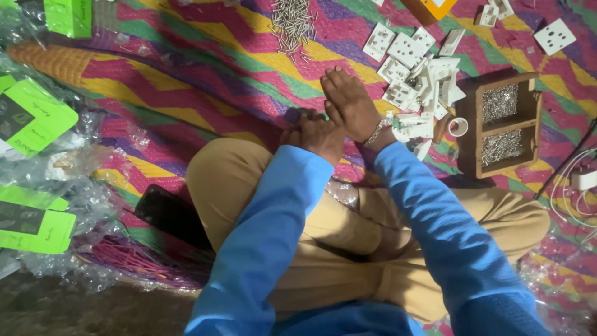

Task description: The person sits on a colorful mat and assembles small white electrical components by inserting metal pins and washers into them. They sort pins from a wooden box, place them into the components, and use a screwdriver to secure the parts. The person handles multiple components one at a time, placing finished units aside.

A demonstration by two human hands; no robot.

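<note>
Nearest us are our own blue sleeves [280, 249] and folded legs in tan trousers [236, 180], for we sit cross-legged on a woven floor mat [186, 56] of pink, yellow, green and purple zigzags. A dark flat object, perhaps a phone [171, 214], lies by our left knee.

Just past the knees our two hands meet over the mat. The left hand [317, 134] is curled, knuckles up, and seems closed around something small; we cannot tell what it is. The right hand [349, 102], with a bracelet at the wrist, lies flat and open, fingers together, pressing down beside the left.

To the right, within easy reach, sits a heap of white socket plates [418, 90], and beyond it a wooden tray [500, 124] with two compartments of small metal screws, kept together so they do not scatter. Farther ahead a loose pile of screws [291, 25] rests on the mat. Along the left edge lie green cards in clear plastic bags [34, 118], set well apart from the parts.
</note>
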